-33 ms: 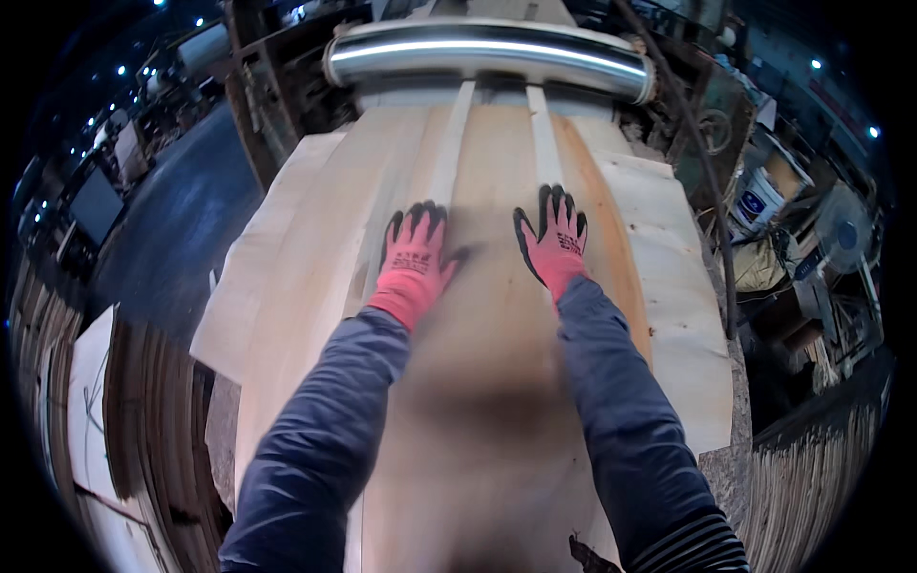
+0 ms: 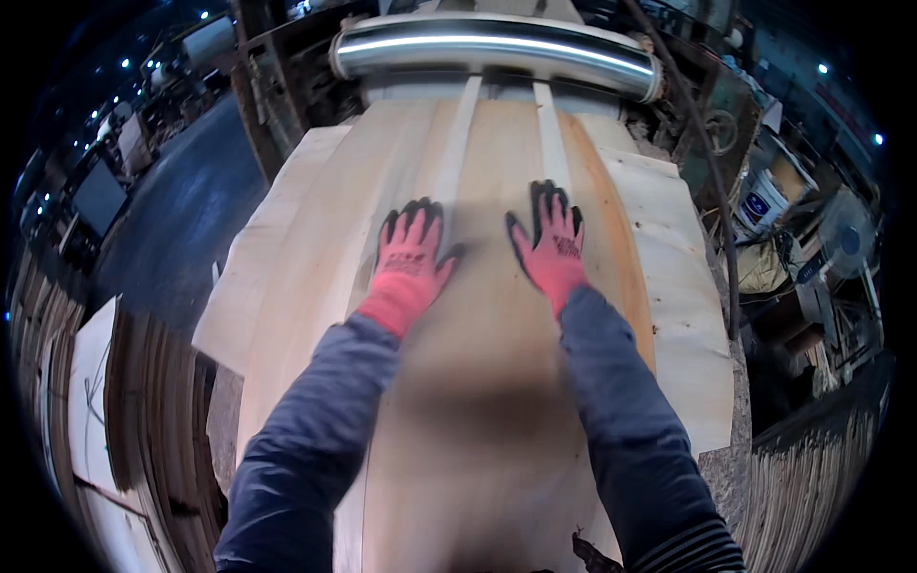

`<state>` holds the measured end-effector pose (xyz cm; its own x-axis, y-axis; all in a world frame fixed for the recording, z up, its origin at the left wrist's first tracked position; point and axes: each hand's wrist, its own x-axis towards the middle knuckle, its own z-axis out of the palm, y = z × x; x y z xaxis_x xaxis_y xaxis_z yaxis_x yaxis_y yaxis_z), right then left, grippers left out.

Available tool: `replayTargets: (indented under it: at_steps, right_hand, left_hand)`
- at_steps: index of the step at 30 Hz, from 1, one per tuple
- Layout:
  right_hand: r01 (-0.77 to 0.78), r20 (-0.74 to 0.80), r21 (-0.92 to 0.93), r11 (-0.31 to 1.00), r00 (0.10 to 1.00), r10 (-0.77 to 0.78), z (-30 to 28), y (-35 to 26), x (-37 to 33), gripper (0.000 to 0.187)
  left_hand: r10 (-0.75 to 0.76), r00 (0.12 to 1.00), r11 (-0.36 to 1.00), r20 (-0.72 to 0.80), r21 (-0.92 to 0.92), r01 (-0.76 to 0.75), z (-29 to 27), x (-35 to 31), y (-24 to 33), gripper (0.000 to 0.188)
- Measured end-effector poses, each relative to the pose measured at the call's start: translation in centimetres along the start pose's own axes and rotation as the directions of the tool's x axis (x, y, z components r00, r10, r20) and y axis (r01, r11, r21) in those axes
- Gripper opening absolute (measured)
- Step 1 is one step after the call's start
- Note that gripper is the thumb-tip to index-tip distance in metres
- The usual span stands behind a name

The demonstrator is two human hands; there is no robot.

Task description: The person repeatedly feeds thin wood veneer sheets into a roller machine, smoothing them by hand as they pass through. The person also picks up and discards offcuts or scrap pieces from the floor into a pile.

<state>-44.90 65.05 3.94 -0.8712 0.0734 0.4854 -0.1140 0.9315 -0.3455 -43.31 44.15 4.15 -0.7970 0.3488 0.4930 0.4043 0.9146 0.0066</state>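
Both of my hands wear red gloves with black fingertips and lie flat on a thin, pale wood veneer sheet [image 2: 478, 401]. My left hand [image 2: 411, 256] presses the sheet with its fingers spread, left of the middle. My right hand [image 2: 551, 244] lies flat a little further forward, fingers apart, to the right of the middle. Neither hand grips anything. The sheet runs away from me toward a shiny metal roller [image 2: 497, 46] at the far end. Two narrow pale strips [image 2: 457, 143] lead under the roller. More veneer sheets [image 2: 669, 286] lie beneath, sticking out at both sides.
A dark floor [image 2: 181, 220] lies to the left. Stacks of veneer stand at the lower left [image 2: 143, 420] and lower right [image 2: 812, 477]. A black cable [image 2: 714, 201] runs down the right side, next to a white-and-blue bucket [image 2: 764, 205] and a fan [image 2: 842, 239].
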Motion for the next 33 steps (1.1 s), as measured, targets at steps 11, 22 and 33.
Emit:
replayTargets:
  at_steps: [11,22,33]
  right_hand:
    - [0.517,0.454,0.380,0.767,0.619,-0.642,-3.5,-18.4,-29.3,0.065]
    - [0.345,0.541,-0.154,0.926,0.813,-0.214,-12.2,-5.7,-35.1,0.064]
    - [0.084,0.373,-0.230,0.970,0.928,0.008,-9.9,-3.5,-30.7,0.062]
  left_hand:
    - [-0.269,0.914,0.954,0.304,-0.049,0.297,-17.1,-36.3,0.5,0.072]
    - [0.010,0.892,0.947,0.452,-0.291,0.136,-14.8,-38.0,11.5,0.073]
    - [-0.061,0.891,0.944,0.450,-0.263,0.198,-7.3,-27.8,11.6,0.082]
